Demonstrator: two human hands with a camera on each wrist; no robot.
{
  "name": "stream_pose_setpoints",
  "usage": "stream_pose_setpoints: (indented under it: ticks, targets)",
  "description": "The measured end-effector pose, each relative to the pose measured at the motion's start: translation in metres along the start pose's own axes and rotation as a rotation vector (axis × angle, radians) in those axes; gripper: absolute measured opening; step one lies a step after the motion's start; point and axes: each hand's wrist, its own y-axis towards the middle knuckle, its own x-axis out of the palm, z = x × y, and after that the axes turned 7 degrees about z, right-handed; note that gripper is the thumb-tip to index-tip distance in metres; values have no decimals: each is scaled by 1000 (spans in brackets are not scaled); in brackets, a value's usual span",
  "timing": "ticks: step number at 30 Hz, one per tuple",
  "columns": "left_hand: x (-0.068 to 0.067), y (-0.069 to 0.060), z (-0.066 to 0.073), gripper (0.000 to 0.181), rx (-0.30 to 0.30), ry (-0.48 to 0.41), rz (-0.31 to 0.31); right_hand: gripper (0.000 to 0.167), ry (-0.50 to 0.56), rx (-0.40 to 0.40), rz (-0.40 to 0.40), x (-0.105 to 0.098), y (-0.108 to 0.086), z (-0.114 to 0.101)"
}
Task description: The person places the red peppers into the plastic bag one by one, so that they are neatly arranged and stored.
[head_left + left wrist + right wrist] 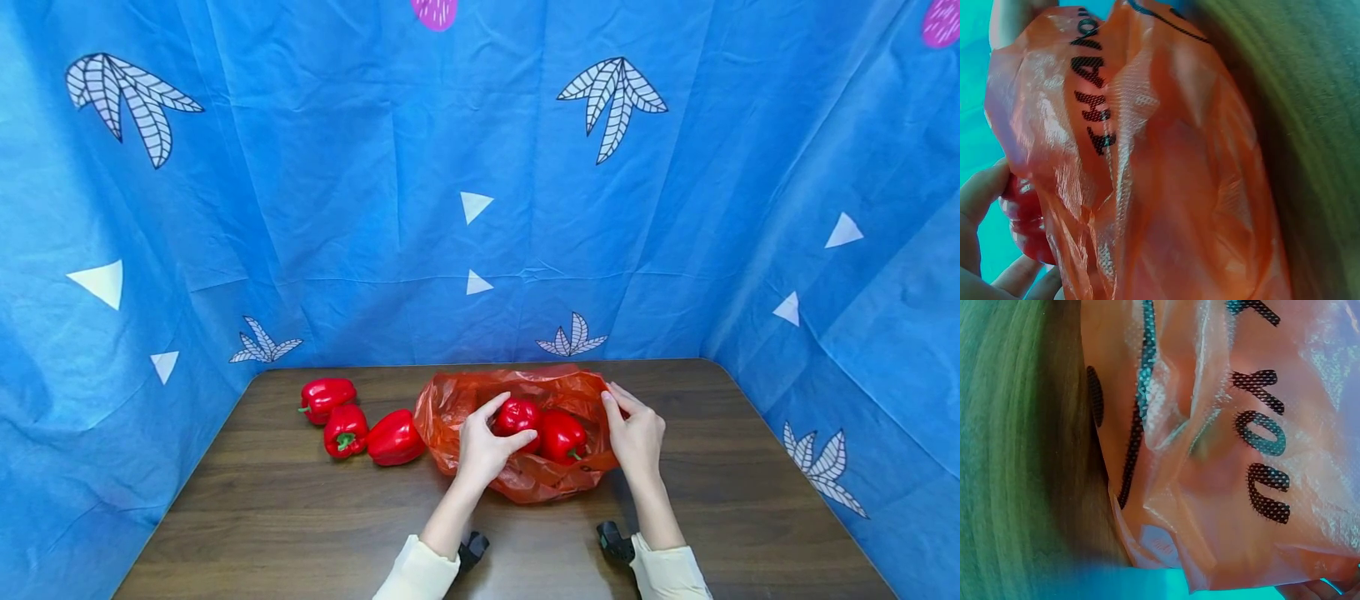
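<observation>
A translucent red plastic bag (543,492) lies with its mouth open, black lettering on its side in both wrist views. Over its opening, my left hand (480,446) holds a red bell pepper (519,414) between thumb and fingers. The same pepper (1027,220) shows partly behind the bag wall in the left wrist view. Another red bell pepper (562,437) lies inside, its green stem toward me. My right hand (636,429) pinches the bag's right rim between thumb and fingers. Only some right fingertips (1310,591) appear at the bottom of the right wrist view.
Left of the bag, three more red bell peppers lie on the wooden table (247,500): one at the back (327,398), one with its stem forward (347,429), and one close beside the bag (395,438). A blue patterned cloth (337,208) hangs behind and at both sides.
</observation>
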Motion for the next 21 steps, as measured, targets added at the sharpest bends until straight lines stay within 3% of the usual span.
stream_pose_setpoints:
  ticks: [7, 21]
  targets:
    - [6, -2, -8, 62, 1, 56, -3, 31, 7, 3, -5, 0, 1, 0]
    - [22, -10, -15, 62, -33, 62, -36, 32, 7, 34, -23, -1, 0, 0]
